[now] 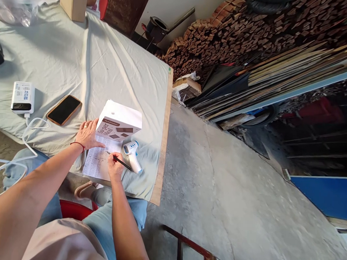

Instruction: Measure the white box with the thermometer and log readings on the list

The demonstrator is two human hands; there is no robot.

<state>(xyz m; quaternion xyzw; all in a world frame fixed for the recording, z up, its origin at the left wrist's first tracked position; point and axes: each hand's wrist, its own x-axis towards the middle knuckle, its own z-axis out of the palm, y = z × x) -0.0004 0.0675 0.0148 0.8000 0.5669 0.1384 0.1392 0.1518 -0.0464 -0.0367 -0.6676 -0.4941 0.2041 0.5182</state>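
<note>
My right hand (115, 166) grips a black pen (122, 163), its tip over a sheet of paper (97, 163) covered in small writing. My left hand (87, 135) lies with fingers spread at the paper's upper left, against the side of a white and brown box (120, 121) marked "Super Meal". That box stands on the table at the far end of the sheet and hides part of it. Just right of the pen lies a white and blue infrared thermometer (133, 156). Left of my left hand is a dark-screened phone (64, 109) in a brown case.
A white power bank (23, 95) with a white cable (27, 138) sits on the cloth-covered table (112, 72). Farther back are a cardboard box (72, 2) and a clear plastic tub (15, 5). The table's right edge drops to concrete floor; a dark red frame (189, 243) stands below.
</note>
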